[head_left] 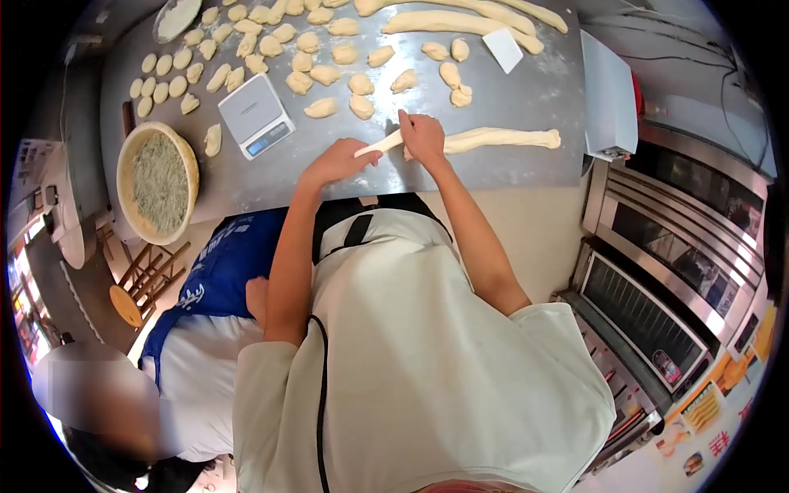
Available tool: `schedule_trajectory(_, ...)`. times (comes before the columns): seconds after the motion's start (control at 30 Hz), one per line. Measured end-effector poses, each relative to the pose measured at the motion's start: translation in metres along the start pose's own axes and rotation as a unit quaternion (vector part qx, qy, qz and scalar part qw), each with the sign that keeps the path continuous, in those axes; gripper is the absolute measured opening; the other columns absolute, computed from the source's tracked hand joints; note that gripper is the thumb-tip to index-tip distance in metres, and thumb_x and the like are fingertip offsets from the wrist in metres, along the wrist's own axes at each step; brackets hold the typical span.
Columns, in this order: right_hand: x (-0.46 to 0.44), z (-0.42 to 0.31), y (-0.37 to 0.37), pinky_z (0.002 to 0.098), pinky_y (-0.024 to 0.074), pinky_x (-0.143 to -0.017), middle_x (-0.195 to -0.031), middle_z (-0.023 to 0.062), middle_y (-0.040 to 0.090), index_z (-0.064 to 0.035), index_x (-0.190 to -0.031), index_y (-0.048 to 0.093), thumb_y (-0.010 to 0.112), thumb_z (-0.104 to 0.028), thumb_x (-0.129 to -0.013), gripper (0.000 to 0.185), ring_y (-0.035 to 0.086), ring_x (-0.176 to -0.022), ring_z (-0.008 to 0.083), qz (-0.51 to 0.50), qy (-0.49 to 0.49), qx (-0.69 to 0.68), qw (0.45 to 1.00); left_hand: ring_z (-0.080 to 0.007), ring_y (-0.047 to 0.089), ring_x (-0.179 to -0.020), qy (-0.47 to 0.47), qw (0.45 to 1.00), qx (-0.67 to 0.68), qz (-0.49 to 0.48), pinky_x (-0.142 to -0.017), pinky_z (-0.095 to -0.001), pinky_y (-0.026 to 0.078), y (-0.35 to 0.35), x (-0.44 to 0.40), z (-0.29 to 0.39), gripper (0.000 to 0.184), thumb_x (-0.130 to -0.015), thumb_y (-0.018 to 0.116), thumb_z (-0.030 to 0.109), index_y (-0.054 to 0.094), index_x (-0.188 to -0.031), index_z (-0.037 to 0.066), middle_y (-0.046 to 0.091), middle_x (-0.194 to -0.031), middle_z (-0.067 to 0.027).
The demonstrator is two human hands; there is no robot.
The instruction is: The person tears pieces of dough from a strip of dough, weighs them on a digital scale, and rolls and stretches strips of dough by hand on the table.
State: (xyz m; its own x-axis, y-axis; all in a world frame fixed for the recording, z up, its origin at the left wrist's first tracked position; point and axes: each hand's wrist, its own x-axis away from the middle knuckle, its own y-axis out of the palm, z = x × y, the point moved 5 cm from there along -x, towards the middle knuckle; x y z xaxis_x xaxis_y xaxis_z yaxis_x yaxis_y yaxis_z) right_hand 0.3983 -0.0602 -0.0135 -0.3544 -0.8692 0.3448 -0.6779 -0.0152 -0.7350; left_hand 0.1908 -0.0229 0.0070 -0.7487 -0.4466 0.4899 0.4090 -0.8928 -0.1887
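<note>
Near the front of the steel table, my left hand (334,162) is closed on the left end of a piece of dough (389,143). That piece runs up to my right hand (422,135), whose fingers are wrapped round the dough. On the other side of my right hand a long dough rope (501,139) lies along the table. Whether the two stretches are still joined under the hand I cannot tell. Several torn dough lumps (362,106) lie just beyond my hands. A digital scale (251,111) stands to the left of them.
A large bowl of greenish filling (195,177) stands at the front left corner. Small dough rounds (163,64) and a white scraper (503,51) lie on the steel table (271,185). More dough ropes (460,25) lie at the back. A person in a blue apron (234,255) is at my left.
</note>
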Motion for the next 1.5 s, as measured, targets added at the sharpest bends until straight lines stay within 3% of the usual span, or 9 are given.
schedule_trajectory(0.27, 0.015, -0.021, -0.022, 0.0506, 0.0515, -0.077, -0.082, 0.0246, 0.071, 0.0007, -0.091, 0.074, 0.047, -0.044, -0.11, 0.056, 0.067, -0.08, 0.0456, -0.079, -0.104, -0.173, 0.976, -0.0137, 0.056, -0.07, 0.018, 0.999, 0.038, 0.016, -0.067, -0.0328, 0.046, 0.003, -0.026, 0.044, 0.039, -0.108, 0.06, 0.041, 0.075, -0.109, 0.005, 0.064, -0.078, -0.0029)
schedule_trajectory(0.57, 0.022, -0.029, -0.012, 0.0406, 0.0529, -0.072, -0.072, 0.0183, 0.071, 0.0028, -0.097, 0.079, 0.054, -0.038, -0.109, 0.049, 0.069, -0.071, 0.0331, 0.059, -0.129, -0.411, 0.9, -0.0099, 0.052, -0.075, 0.001, 0.995, 0.093, 0.02, -0.071, -0.0284, 0.045, 0.012, -0.021, 0.048, 0.041, -0.111, 0.056, 0.041, 0.07, -0.115, 0.002, 0.062, -0.084, -0.0001)
schedule_trajectory(0.67, 0.025, -0.035, -0.004, 0.0417, 0.0524, -0.066, -0.066, 0.0169, 0.07, 0.0021, -0.082, 0.077, 0.057, -0.037, -0.107, 0.05, 0.069, -0.065, 0.0346, -0.059, -0.042, -0.33, 0.941, -0.009, 0.05, -0.073, -0.056, 0.98, 0.183, 0.047, -0.068, -0.0278, 0.044, 0.009, -0.013, 0.043, 0.041, -0.112, 0.055, 0.04, 0.07, -0.114, 0.002, 0.06, -0.083, 0.0019)
schedule_trajectory(0.87, 0.006, -0.044, -0.005, 0.0464, 0.0503, -0.06, -0.066, 0.0182, 0.068, -0.0039, -0.064, 0.067, 0.064, -0.031, -0.1, 0.045, 0.067, -0.062, 0.0362, 0.046, -0.257, -0.146, 0.954, -0.0075, 0.047, -0.067, 0.0, 0.976, 0.155, 0.154, -0.061, -0.0255, 0.039, 0.013, 0.027, 0.032, 0.036, -0.112, 0.054, 0.038, 0.067, -0.1, 0.006, 0.055, -0.079, 0.004)
schedule_trajectory(0.93, -0.023, -0.007, 0.021, 0.0466, 0.0497, -0.059, -0.069, 0.0184, 0.069, -0.0068, -0.072, 0.071, 0.064, -0.033, -0.098, 0.038, 0.068, -0.065, 0.0353, 0.017, -0.298, 0.225, 0.927, -0.0069, 0.047, -0.067, 0.017, 0.978, 0.099, 0.182, -0.06, -0.0248, 0.039, 0.024, 0.052, 0.025, 0.035, -0.113, 0.053, 0.037, 0.066, -0.099, 0.008, 0.055, -0.079, 0.0046)
schedule_trajectory(1.0, -0.051, 0.058, 0.012, 0.0523, 0.0493, -0.065, -0.074, 0.0171, 0.07, -0.0096, -0.086, 0.074, 0.052, -0.044, -0.105, 0.045, 0.067, -0.07, 0.041, 0.007, -0.092, 0.078, 0.993, -0.006, 0.049, -0.068, -0.025, 0.888, 0.37, 0.271, -0.06, -0.0248, 0.039, 0.015, 0.075, 0.012, 0.034, -0.113, 0.052, 0.037, 0.067, -0.097, 0.012, 0.055, -0.077, 0.0046)
schedule_trajectory(1.07, -0.047, 0.078, -0.03, 0.0549, 0.0452, -0.066, -0.072, 0.0266, 0.065, 0.0002, -0.068, 0.066, 0.045, -0.049, -0.11, 0.068, 0.065, -0.071, 0.0471, 0.054, -0.074, -0.024, 0.995, -0.0107, 0.053, -0.068, -0.041, 0.851, 0.332, 0.405, -0.06, -0.0291, 0.042, -0.013, 0.102, -0.008, 0.036, -0.114, 0.05, 0.037, 0.067, -0.096, 0.011, 0.056, -0.075, 0.0)
schedule_trajectory(1.2, -0.006, 0.117, -0.061, 0.0432, 0.0407, -0.058, -0.057, 0.0162, 0.051, 0.0048, -0.067, 0.056, 0.05, -0.045, -0.112, 0.067, 0.052, -0.056, 0.0214, 0.054, 0.017, -0.146, 0.988, -0.038, 0.062, -0.07, -0.022, 0.831, -0.186, 0.524, -0.068, -0.0448, 0.052, -0.093, 0.124, -0.005, 0.036, -0.111, 0.054, 0.031, 0.068, -0.114, -0.003, 0.063, -0.08, -0.0192)
schedule_trajectory(1.5, 0.054, 0.028, -0.031, 0.036, 0.0426, -0.058, -0.06, 0.0057, 0.053, 0.0014, -0.071, 0.059, 0.055, -0.047, -0.11, 0.062, 0.05, -0.059, 0.0141, -0.007, -0.035, -0.118, 0.992, -0.0403, 0.052, -0.136, -0.067, 0.704, -0.485, 0.514, -0.11, -0.0519, 0.043, -0.173, 0.075, -0.065, 0.06, -0.103, 0.067, 0.037, 0.055, -0.148, 0.0, 0.057, -0.147, -0.0213)
